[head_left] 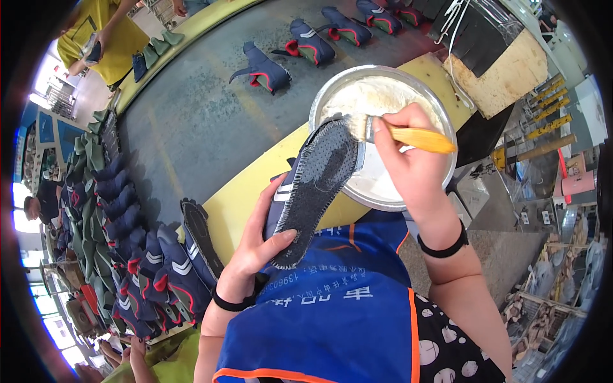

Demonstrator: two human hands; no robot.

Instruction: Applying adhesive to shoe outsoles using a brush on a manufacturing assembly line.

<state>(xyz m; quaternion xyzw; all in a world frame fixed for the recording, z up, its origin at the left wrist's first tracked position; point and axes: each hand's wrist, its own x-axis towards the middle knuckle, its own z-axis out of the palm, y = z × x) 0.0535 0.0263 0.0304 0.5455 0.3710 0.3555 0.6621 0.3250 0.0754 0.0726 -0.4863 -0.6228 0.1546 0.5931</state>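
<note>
My left hand (262, 239) grips a navy shoe upper (317, 185) by its heel end, with the dark stitched sole side turned up. In my right hand (412, 150) is a brush (421, 138) with a yellow handle, held between thumb and fingers. Its pale bristles touch the toe edge of the upper. Part of the upper's underside near the toe looks wet and shiny. Right behind the toe is a round metal basin (449, 118) with creamy white paste (364, 92) in it; the upper overlaps its near left rim.
Navy uppers with red lining (268, 73) stand in a row on a grey belt (198, 96). Many more are piled with green shoe lasts (96, 156) at the left. Another person in yellow (80, 48) holds a shoe at the far left. A cardboard-like board (504, 76) leans at right.
</note>
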